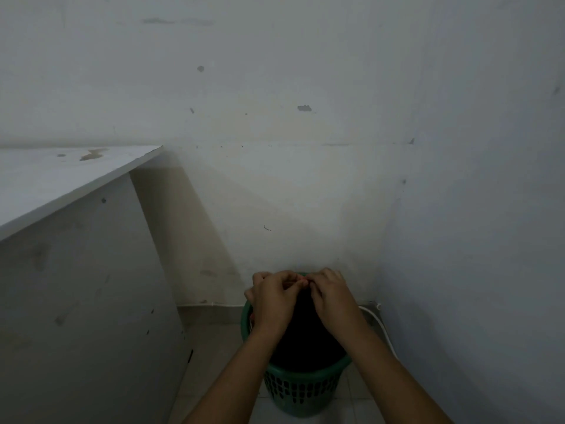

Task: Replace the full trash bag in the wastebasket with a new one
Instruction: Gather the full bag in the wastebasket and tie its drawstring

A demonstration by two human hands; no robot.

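Observation:
A green perforated wastebasket (301, 390) stands on the floor in the room's corner. A black trash bag (305, 338) fills it. Both my hands are above the basket's far rim. My left hand (272, 301) and my right hand (331, 296) have their fingers curled and meet at the bag's top, where a small reddish strip shows between the fingertips. Their fingertips pinch the bag's gathered top together. The bag's upper edge is hidden behind my hands.
A white desk (61, 185) with a side panel stands close on the left of the basket. Grey walls close in behind and on the right. A white cable (377, 321) runs along the floor by the right wall. Pale tiles lie under the basket.

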